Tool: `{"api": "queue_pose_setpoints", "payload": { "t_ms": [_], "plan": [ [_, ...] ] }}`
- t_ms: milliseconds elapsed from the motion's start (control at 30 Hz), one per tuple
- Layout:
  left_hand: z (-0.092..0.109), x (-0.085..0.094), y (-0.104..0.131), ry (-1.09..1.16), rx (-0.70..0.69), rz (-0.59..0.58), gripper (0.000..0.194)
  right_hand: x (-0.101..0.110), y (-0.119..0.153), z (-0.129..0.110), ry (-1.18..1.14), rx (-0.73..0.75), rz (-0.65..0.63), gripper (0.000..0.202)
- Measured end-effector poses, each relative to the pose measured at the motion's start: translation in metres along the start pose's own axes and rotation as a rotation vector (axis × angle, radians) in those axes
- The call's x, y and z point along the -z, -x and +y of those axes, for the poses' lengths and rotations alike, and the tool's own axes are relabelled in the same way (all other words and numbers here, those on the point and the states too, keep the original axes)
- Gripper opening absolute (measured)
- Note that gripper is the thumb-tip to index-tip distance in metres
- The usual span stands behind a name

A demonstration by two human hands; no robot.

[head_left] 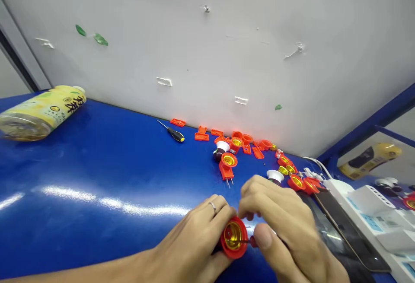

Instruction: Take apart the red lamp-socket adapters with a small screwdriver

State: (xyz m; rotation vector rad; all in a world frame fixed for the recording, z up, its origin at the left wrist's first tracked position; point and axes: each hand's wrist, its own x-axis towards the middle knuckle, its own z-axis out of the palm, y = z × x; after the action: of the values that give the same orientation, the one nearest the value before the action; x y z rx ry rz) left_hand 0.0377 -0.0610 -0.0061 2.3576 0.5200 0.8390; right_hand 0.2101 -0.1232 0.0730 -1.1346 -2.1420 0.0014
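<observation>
My left hand (196, 235) is closed round a red lamp socket (240, 252) with a gold threaded lining, its opening turned up toward me. A small screwdriver (253, 242) is pinched in my right hand (285, 218); its thin shaft reaches into the socket, and a red part shows by the thumb. My fingers hide most of its handle. Whether the tip sits in a screw, I cannot tell. Just beyond the hands, another red socket (228, 166) lies with two metal plug pins pointing toward me.
Along the wall on the blue table (123, 162) lie a black-and-yellow screwdriver (175, 135), flat red plastic pieces (201, 136), and several more sockets (296, 182). A yellow-labelled bottle (45, 112) rests on its side at left. At right are a dark phone (353, 235) and white boxes (371, 205).
</observation>
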Motion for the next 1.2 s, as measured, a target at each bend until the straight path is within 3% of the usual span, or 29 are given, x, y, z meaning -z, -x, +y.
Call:
{"api": "queue_pose_setpoints", "payload": {
  "t_ms": [100,167,433,633,800,1000,1200],
  "plan": [
    [-0.001,-0.001,0.001,-0.038,0.019,-0.063,0.019,0.007,-0.002,0.002,0.332,0.135,0.07,0.055],
    [-0.001,0.0,0.001,-0.04,0.026,-0.067,0.021,0.008,-0.001,0.003,0.392,0.144,0.07,0.055],
    [-0.004,-0.003,0.001,-0.06,0.045,-0.043,0.023,0.005,0.011,0.007,0.377,0.059,0.067,0.05],
    [-0.005,-0.001,0.0,0.028,0.106,-0.111,0.016,0.006,0.007,-0.002,0.35,-0.019,0.029,0.054],
    [-0.003,0.001,-0.004,0.116,0.163,-0.145,0.008,0.003,0.003,-0.008,0.294,-0.09,0.017,0.033],
    [-0.002,0.003,-0.005,0.108,0.166,-0.165,0.011,0.008,0.011,-0.006,0.331,-0.192,-0.036,0.013],
    [-0.002,0.004,-0.004,0.052,0.101,-0.116,0.019,0.009,0.009,-0.009,0.285,-0.201,0.006,0.018]
  ]
}}
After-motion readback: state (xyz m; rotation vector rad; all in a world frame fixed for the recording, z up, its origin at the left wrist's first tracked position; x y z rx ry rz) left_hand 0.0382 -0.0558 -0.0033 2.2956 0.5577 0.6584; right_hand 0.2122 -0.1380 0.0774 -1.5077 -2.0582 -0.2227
